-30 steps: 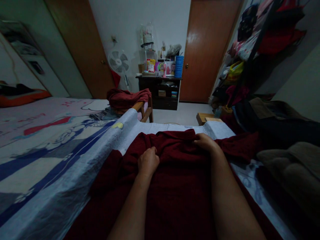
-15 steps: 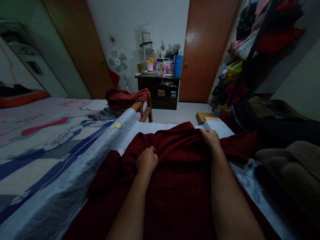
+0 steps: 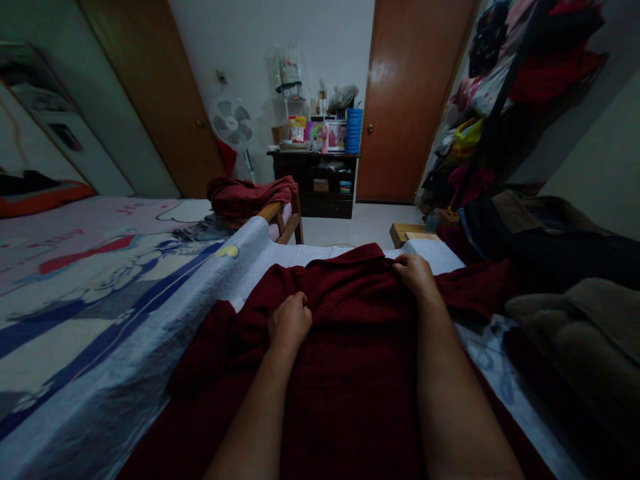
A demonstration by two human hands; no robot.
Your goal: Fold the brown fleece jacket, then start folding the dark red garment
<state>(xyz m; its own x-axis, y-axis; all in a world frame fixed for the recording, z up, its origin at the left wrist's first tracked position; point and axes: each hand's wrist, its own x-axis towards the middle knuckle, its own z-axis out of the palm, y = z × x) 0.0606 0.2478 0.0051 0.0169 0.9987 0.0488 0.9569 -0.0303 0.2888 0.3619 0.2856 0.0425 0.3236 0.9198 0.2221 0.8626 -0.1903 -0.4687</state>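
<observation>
A dark red long garment [image 3: 350,387], apparently a shirt with a collar, lies spread over a pale blue-white cloth [image 3: 285,257]. My left hand [image 3: 290,321] is closed at the upper front of the garment, its fingertips curled into the fabric. Near the collar's right end, my right hand [image 3: 413,272] pinches the fabric edge between thumb and fingers. One sleeve reaches out to the right past my right wrist, and folded fabric bunches left of my left hand. The fingertips of both hands are partly hidden.
On the left is a bed with a patterned sheet [image 3: 115,267]. Reddish clothes [image 3: 250,199] hang over a wooden rail. Brown and dark clothes [image 3: 575,320] are piled at right. Farther back stand a fan [image 3: 233,123], a dark cabinet [image 3: 313,212] and a wooden door [image 3: 395,100].
My right hand has shifted slightly left along the collar edge, its fingers still pinching. The whole view has slid a little; my left hand keeps its place on the garment.
</observation>
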